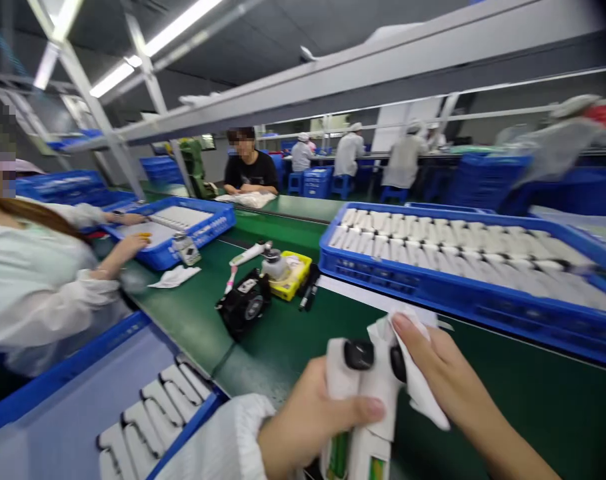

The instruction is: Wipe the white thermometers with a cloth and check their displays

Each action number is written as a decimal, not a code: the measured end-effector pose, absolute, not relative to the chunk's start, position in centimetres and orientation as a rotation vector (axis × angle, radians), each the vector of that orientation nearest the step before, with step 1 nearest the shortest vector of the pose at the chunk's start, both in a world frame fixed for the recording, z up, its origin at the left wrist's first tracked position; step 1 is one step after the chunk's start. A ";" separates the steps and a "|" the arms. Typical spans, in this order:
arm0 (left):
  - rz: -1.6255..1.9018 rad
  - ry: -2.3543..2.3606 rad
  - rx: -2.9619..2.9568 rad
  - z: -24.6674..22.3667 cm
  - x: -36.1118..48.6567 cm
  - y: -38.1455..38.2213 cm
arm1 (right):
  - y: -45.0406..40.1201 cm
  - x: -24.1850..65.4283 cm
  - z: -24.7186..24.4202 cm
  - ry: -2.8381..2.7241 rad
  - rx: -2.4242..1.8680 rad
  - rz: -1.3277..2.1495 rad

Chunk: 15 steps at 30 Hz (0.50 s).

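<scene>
My left hand [303, 420] is closed around a pair of white plastic housings [336, 373] lying side by side, its thumb across them. Each has a dark rounded piece near its top, and green shows through openings lower down. A white wiping cloth [425, 400] is pinched in my right hand [447, 367], thumb on top. The cloth touches the upper end of the right-hand housing beside its black piece. What kind of device the housings belong to cannot be made out.
A blue crate [413, 283] with rows of white parts stands at the back right. Another blue crate [183, 440] at lower left holds several white-and-black parts. A black device [243, 307], a yellow tray [297, 280] and pens [310, 290] lie mid-bench. A co-worker [43, 280] works at left.
</scene>
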<state>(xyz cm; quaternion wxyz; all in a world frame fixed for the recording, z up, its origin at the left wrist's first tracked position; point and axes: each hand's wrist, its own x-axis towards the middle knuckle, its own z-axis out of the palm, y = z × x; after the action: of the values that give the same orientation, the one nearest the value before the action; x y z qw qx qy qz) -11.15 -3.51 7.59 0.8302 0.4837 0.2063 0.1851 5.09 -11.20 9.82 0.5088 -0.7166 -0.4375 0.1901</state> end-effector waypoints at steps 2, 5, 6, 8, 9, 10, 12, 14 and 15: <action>0.307 0.446 0.918 8.1 -11.3 -3.2 | -11.8 5.4 11.2 -0.970 -1.703 0.439; 0.226 0.477 0.855 8.3 -11.4 -2.9 | -12.4 5.0 12.6 -1.107 -1.627 0.220; 0.214 0.474 0.851 8.3 -11.3 -2.9 | -12.4 4.6 12.8 -1.223 -1.607 0.108; 0.219 0.478 0.850 8.1 -11.0 -3.1 | -12.1 3.6 13.1 -1.540 -1.585 -0.142; 0.238 0.482 0.864 7.9 -10.7 -3.2 | -11.9 3.1 13.1 -1.712 -1.592 -0.249; 0.260 0.485 0.897 7.7 -10.5 -3.3 | -11.6 2.7 13.0 -1.868 -1.615 -0.325; 0.273 0.495 1.025 7.3 -10.1 -3.5 | -11.1 2.4 12.4 -2.073 -1.689 -0.406; 0.228 0.551 1.129 6.9 -10.0 -3.6 | -10.9 2.8 11.4 -2.115 -1.728 -0.498; 0.217 0.600 1.140 6.7 -9.9 -3.7 | -10.9 3.2 10.7 -2.105 -1.704 -0.569</action>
<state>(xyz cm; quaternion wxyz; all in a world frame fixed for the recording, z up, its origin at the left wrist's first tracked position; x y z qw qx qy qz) -9.93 -3.69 6.66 0.7942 0.5302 0.2790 0.1009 3.18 -10.94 10.66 0.1861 -0.6050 -0.7473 -0.2021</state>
